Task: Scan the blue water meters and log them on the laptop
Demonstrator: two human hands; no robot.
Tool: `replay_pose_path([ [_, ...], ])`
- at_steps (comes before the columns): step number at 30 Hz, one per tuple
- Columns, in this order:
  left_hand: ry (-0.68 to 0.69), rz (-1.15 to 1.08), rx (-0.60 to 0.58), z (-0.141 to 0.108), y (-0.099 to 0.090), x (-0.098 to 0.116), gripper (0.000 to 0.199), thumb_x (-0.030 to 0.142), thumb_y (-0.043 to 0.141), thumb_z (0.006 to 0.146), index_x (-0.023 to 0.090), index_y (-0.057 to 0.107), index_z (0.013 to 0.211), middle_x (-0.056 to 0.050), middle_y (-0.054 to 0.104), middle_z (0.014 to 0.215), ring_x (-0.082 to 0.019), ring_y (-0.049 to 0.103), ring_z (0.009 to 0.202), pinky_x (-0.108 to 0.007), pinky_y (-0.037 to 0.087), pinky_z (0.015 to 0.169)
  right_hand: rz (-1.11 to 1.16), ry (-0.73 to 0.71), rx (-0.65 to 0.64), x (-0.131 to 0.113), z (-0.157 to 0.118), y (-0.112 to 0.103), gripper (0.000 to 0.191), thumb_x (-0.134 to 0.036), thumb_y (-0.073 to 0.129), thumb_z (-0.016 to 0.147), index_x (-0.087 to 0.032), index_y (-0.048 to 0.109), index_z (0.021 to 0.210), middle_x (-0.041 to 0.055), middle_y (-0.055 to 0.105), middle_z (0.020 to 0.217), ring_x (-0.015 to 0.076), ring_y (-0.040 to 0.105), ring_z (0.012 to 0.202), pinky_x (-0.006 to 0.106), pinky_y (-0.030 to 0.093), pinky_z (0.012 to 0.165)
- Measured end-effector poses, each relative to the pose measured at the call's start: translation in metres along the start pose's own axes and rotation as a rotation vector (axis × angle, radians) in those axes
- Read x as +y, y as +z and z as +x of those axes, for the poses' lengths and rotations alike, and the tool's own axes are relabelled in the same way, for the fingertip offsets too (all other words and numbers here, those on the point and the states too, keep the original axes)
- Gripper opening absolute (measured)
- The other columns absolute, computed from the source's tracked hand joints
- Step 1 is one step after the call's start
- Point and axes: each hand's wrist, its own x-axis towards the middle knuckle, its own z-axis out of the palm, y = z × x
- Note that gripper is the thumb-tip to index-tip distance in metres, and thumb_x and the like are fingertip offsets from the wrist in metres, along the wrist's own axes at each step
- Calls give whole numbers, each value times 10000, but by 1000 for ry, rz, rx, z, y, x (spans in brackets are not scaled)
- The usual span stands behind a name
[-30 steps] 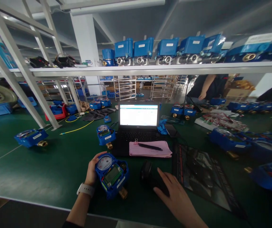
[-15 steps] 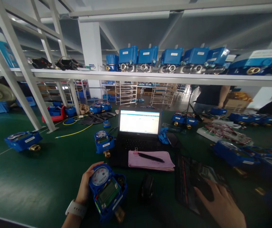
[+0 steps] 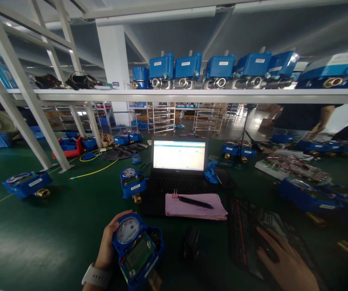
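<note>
While gripped along its left edge by the left hand, thumb curled over the dial, sits the blue water meter low on the green table, bottom cut off by the frame. Right hand draped flat, fingers loosely spread, over a dark mouse, mostly hidden and blurred. Beyond: laptop, pink papers, a shelf of blue meters.

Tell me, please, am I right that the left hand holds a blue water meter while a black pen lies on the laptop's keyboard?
Not quite: in the head view the black pen lies on the pink papers, not the laptop keyboard. The left hand does hold the blue water meter.
</note>
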Motion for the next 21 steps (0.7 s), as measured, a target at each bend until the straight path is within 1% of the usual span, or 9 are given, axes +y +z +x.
replay_pose_path([
  [4,1,0,-5,1,0,0,459,498,734,698,177,757,1025,-110,787,994,-291,727,825,-352,578,720,14,3,12,-1,2,-2,522,-486,447,870,-289,638,1314,92,630,1325,325,672,1059,511,587,896],
  [7,-2,-11,-2,1,0,0,458,489,739,692,172,758,1022,-110,786,1004,-289,726,826,-350,578,719,8,-6,28,-1,2,-2,500,-444,460,853,-295,641,1295,92,638,1304,333,664,1076,527,581,913],
  [10,-8,-1,0,2,-2,0,471,503,740,695,178,758,1035,-111,783,1031,-303,726,848,-363,579,719,4,-27,37,0,2,-2,494,-422,446,851,-292,643,1285,97,635,1306,345,656,1098,549,575,924],
  [14,-34,23,-25,3,-4,1,514,530,769,659,184,758,1040,-116,778,1049,-329,725,864,-394,585,724,-15,-59,45,1,3,-1,491,-396,437,847,-302,648,1280,105,632,1309,370,643,1124,580,574,903],
  [17,-20,6,-7,2,-2,1,476,510,742,688,185,757,1036,-113,776,1054,-318,726,850,-389,581,717,-25,-76,51,0,3,-1,495,-384,431,851,-297,644,1290,108,622,1325,369,634,1142,578,568,910],
  [21,-12,4,2,-1,2,2,461,498,727,705,178,753,1035,-115,780,1003,-310,726,829,-379,577,710,-26,-74,56,-1,2,-2,497,-392,424,862,-282,643,1295,109,613,1337,353,636,1134,559,564,932],
])
